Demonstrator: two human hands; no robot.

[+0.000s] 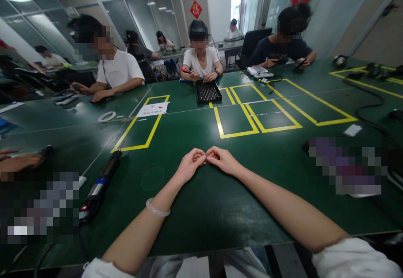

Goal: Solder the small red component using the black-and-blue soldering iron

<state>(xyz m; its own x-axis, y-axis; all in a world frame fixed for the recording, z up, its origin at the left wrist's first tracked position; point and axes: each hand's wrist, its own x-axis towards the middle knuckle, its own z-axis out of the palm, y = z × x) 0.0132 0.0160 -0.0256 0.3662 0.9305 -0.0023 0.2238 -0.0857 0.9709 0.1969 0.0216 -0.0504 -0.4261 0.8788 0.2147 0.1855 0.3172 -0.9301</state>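
My left hand (190,163) and my right hand (223,160) meet over the green table (195,211), fingertips close together. Both hands are closed, thumbs against curled fingers. Whatever they pinch, if anything, is too small or too hidden to name; a hint of orange shows at the right fingertips. A pale bangle circles my left wrist. To the left of my hands lies a black and silver electric screwdriver (100,185) with a blue band.
Yellow tape outlines (239,135) mark the table beyond my hands. A printed paper (153,109) lies at left, near a white tape roll (107,116). Across the table, a person works over a black tray (208,92) of small parts. Other people sit left and right; cables run at right.
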